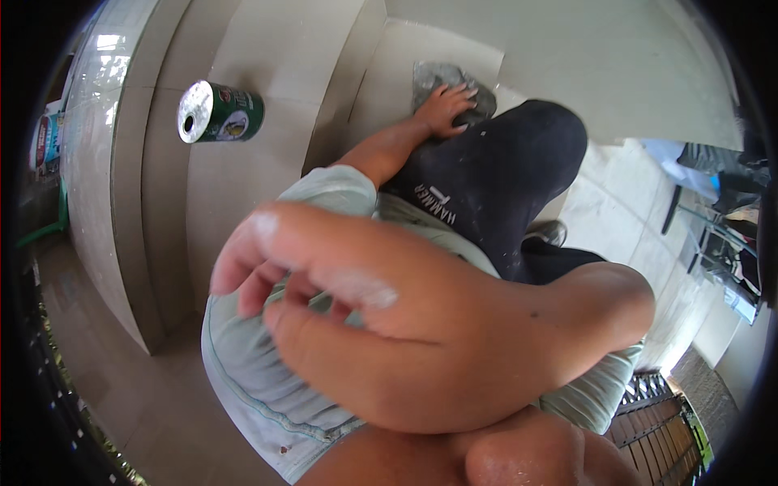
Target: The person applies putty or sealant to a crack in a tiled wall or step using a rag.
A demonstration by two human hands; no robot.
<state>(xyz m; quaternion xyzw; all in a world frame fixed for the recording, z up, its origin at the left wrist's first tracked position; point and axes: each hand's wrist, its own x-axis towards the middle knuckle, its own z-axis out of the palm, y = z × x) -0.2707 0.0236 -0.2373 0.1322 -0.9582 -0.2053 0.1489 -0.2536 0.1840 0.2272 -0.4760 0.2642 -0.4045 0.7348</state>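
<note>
At one o'clock the left hand (447,110) lies flat, fingers apart, on a crumpled grey sheet (429,77), partly hidden beneath it. Toward seven, the right hand (389,300) half-curls; its palm is hidden, so I cannot tell whether it grips anything. A green tin can (235,113) lies at ten.

illumination: moderate, diffuse; the source is out of view. glare: specular patches mark the glossy tiled face (89,130) beyond the left edge of the step (279,57); the metal end of the can (220,112) also reflects strongly. shadow: soft-edged, adjoining the can toward the far end of the step. exposure: the pale floor (620,194) at right is bright; the dark shorts (519,154) lose detail. focus: the foreground right hand (389,308) is slightly soft. distortion: fisheye; the left step edge bends, corners fade to black, and clutter at the right rim is unclear.
</note>
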